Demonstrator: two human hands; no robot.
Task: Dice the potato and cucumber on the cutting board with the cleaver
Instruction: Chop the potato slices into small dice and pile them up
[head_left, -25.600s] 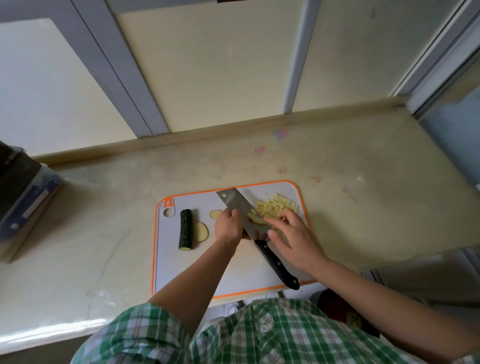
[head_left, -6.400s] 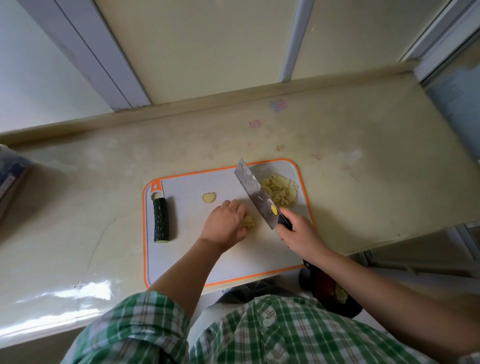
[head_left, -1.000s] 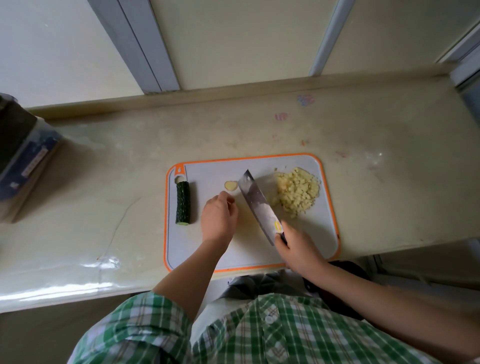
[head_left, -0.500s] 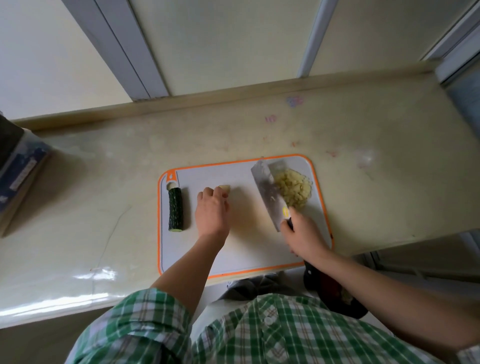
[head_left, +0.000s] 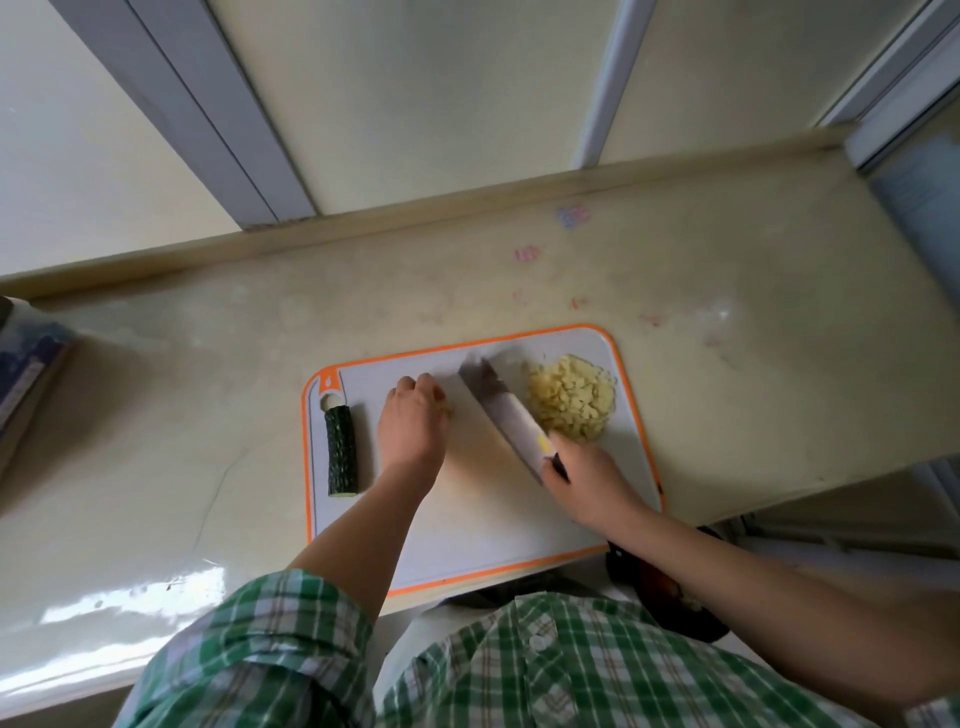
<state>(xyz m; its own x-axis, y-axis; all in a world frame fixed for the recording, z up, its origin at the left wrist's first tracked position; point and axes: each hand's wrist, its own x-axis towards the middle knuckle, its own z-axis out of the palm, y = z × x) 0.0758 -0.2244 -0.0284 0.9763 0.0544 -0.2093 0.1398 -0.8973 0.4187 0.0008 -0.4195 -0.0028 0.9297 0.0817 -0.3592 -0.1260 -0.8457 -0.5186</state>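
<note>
A pale cream stone counter (head_left: 727, 389) below a window carries a grey plastic cutting board with an orange rim (head_left: 467, 535). The left hand (head_left: 413, 423) curls its fingers down over a small pale potato piece (head_left: 448, 410), mostly hidden beneath them. The right hand (head_left: 587, 478) grips the dark handle of a steel cleaver (head_left: 506, 415), whose blade slants between the two hands. Since the piece is small, I judge the blade could nick the fingertips, or the wet scrap could skid out from under them. Beyond the right hand lies a heap of yellow potato dice (head_left: 571, 397), small and fairly even. A dark green knobbly cucumber length (head_left: 341, 449) rests outside the left hand, not yet diced.
</note>
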